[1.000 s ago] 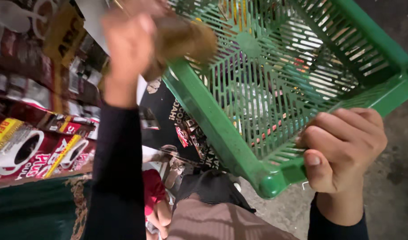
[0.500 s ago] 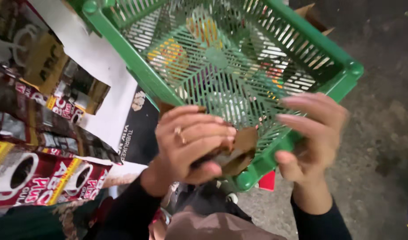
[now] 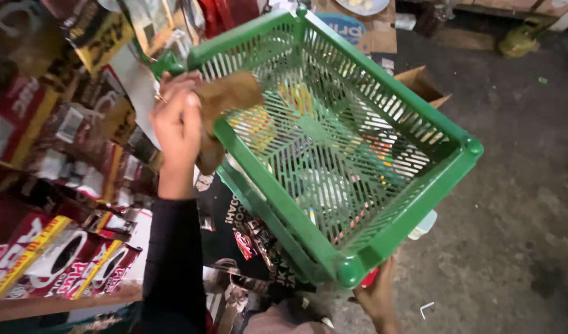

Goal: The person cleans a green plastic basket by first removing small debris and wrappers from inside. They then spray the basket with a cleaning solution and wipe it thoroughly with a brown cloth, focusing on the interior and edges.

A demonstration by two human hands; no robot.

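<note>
I held the green basket (image 3: 352,154) tilted up in the air, its slatted floor toward me, so the inside lay exposed. My left hand (image 3: 179,124) was closed on a brown cloth (image 3: 225,102), pressed to the basket's left rim near the far corner. My right hand (image 3: 377,297) sat under the near corner, bearing the weight; I could not tell its grip. Packets (image 3: 55,260) crowded the shelf (image 3: 61,303) on the left.

packet racks (image 3: 55,148) crowding left, green basket (image 3: 352,154) filling centre, bare floor (image 3: 519,185) open right
</note>
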